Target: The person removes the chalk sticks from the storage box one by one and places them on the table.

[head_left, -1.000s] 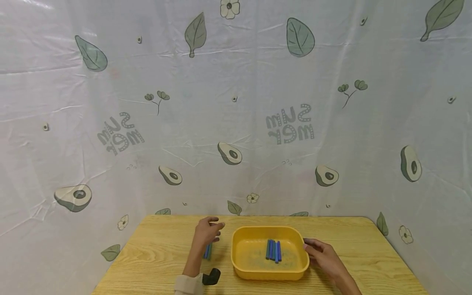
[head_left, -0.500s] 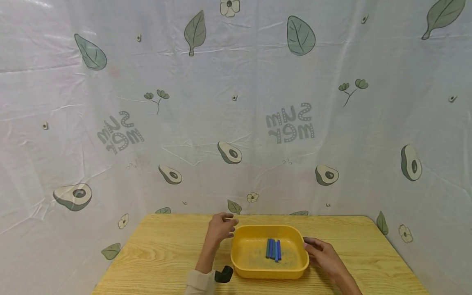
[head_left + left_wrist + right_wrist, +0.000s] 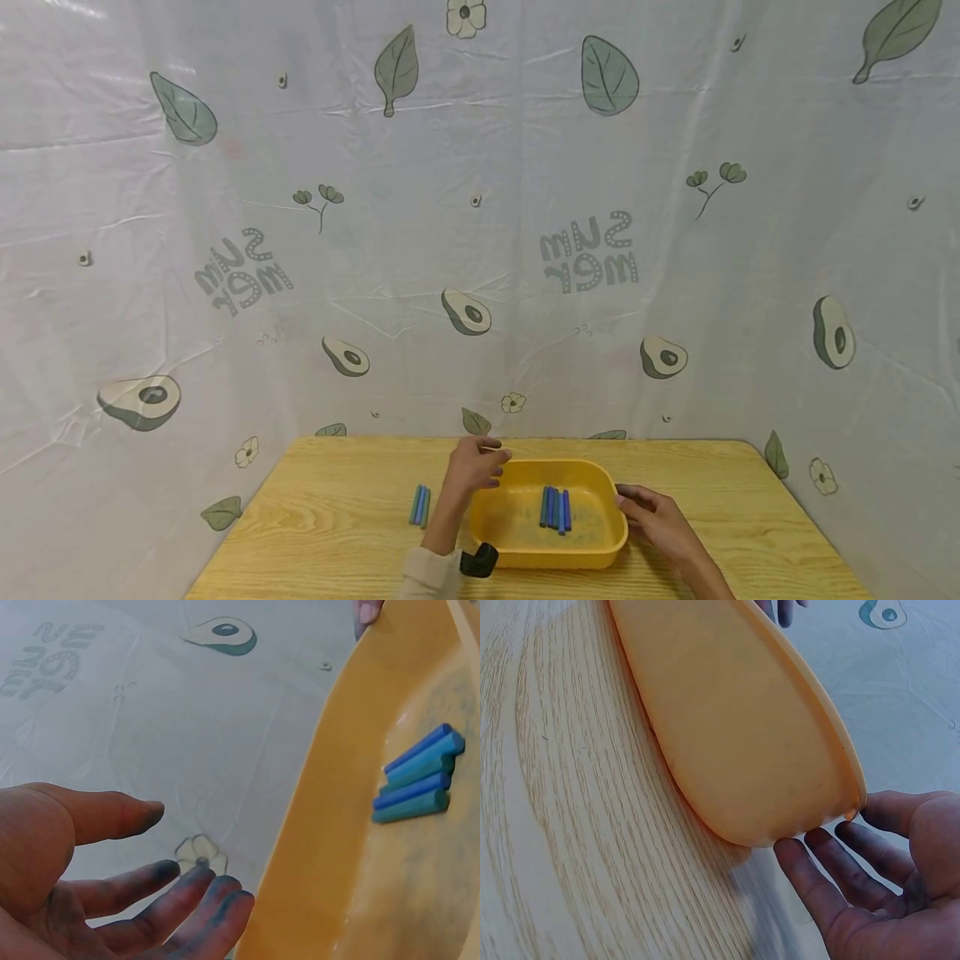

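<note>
A yellow plastic basin (image 3: pixel 558 561) (image 3: pixel 300 862) (image 3: pixel 727 727) stands on the wooden table, its inside smudged with blue-green dust. Several blue and green chalk sticks (image 3: pixel 555 508) (image 3: pixel 416 776) lie side by side in it, right of its middle. Above the basin's left end hovers my left hand (image 3: pixel 474 465) (image 3: pixel 82 889), fingers spread and holding nothing; its fingertips are stained dark. My right hand (image 3: pixel 660 521) (image 3: pixel 892 877) grips the right end, thumb at the rim and fingers against the outer wall. More blue and green chalk sticks (image 3: pixel 420 505) lie on the table left of the basin.
The wooden table (image 3: pixel 322 533) extends on both sides of the basin. A pale curtain (image 3: pixel 480 250) printed with leaves and avocados hangs behind it. A black wrist strap piece (image 3: pixel 478 560) sits at my left sleeve, near the basin's front left corner.
My left hand has moved right, from above the chalk sticks on the table to over the basin's left end. The right hand and the basin have stayed in place.
</note>
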### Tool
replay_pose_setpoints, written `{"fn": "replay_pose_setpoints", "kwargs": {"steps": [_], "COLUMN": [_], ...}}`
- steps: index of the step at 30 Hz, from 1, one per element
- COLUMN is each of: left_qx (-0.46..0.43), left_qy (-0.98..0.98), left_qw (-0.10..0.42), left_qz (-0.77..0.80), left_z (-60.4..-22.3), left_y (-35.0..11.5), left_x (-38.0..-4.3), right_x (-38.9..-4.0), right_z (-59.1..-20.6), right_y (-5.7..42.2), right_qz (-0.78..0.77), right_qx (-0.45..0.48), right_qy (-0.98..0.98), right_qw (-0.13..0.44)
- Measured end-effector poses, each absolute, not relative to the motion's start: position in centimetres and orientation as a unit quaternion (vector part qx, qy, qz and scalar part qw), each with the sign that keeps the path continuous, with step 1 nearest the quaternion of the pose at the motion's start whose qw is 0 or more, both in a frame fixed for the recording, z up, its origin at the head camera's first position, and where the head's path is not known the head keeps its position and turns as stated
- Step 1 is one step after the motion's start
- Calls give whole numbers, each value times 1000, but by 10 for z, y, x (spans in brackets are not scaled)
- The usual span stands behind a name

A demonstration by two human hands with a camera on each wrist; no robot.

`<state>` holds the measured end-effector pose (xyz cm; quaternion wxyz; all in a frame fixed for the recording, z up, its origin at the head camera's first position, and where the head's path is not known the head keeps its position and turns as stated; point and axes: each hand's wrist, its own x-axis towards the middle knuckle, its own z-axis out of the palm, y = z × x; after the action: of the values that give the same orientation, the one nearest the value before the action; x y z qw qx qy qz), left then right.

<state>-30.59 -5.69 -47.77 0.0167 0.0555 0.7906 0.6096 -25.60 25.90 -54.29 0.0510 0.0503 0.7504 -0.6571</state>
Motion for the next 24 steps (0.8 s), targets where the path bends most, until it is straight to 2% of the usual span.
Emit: {"fn": "replay_pose_setpoints", "kwargs": {"steps": [15,24], "left_qx": [35,38], "left_qy": [785,798], "left_qw": [67,68], "left_qz": [615,597], "left_z": [-493,-504], "left_y": [-28,-15], "left_x": [-309,-309], "right_x": [-258,-257], "right_z": [-544,-543], "right_y": [260,257], "right_qz": [-652,-653], "right_qx": [53,54], "right_qy": [755,754], "right_qw": [51,46]}}
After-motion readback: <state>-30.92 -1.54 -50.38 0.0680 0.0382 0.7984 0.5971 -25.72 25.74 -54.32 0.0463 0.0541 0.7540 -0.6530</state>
